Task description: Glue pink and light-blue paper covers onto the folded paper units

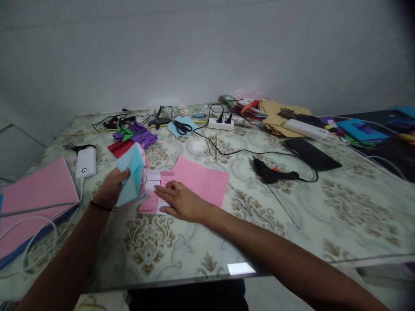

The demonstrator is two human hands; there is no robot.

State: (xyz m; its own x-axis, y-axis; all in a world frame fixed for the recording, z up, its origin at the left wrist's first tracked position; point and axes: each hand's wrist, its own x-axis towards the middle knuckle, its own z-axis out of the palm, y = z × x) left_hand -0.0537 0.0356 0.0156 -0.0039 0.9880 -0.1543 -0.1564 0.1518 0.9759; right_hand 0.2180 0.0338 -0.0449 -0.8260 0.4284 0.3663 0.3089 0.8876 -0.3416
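My left hand [112,185] is closed on a folded light-blue paper piece [131,175] with pink edges, held a little above the table. My right hand [181,199] lies with its fingers stretched out on small pink and white folded paper strips [152,190]. These strips lie flat, side by side, close to the blue paper's right edge. Partly behind the right hand and forearm is a pink paper sheet [204,179]. Whether the blue paper touches the strips, I cannot tell.
A black glue gun [274,172] with its cord lies to the right, near a black phone-like slab [313,154]. Black scissors [182,127], purple folded papers [142,134] and a power strip [221,124] lie farther back. A white power bank [86,162] and pink sheets [39,194] are at left.
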